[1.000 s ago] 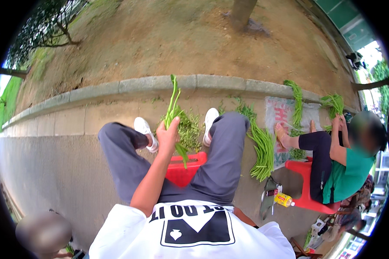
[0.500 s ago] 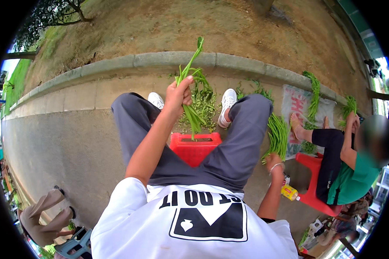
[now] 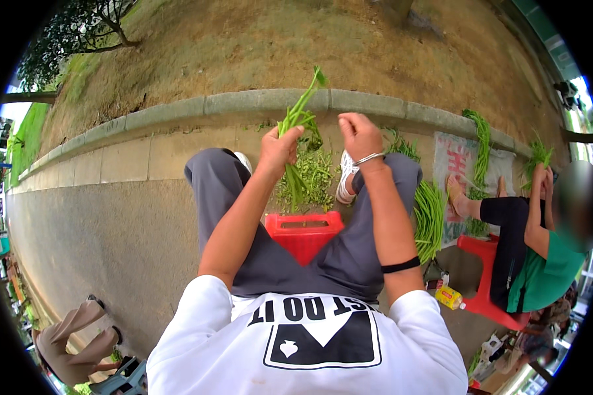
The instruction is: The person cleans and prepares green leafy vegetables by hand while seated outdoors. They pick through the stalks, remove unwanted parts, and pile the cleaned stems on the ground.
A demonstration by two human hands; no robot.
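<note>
My left hand (image 3: 280,148) is closed around a small bunch of long green vegetable stems (image 3: 302,104). Leafy tips stick up above the fist and the cut ends hang below it. Just right of the bunch, apart from it, my right hand (image 3: 362,137) is raised with its fingers curled in. Whether anything small is pinched there I cannot make out. Under both hands, a heap of torn leaves (image 3: 313,172) lies on the pavement between my white shoes. To the right of my right knee rests a thick bundle of green stems (image 3: 429,220).
A red plastic stool (image 3: 304,237) shows between my thighs. On the right, a person in green (image 3: 540,263) sits on another red stool (image 3: 484,289), handling greens beside a printed sack (image 3: 445,187). A yellow-labelled bottle (image 3: 449,297) is near. A stone kerb (image 3: 263,102) runs ahead.
My right hand has moved from the stem bundle on the right up beside the bunch. My left hand still holds its stems, slightly lower and to the right.
</note>
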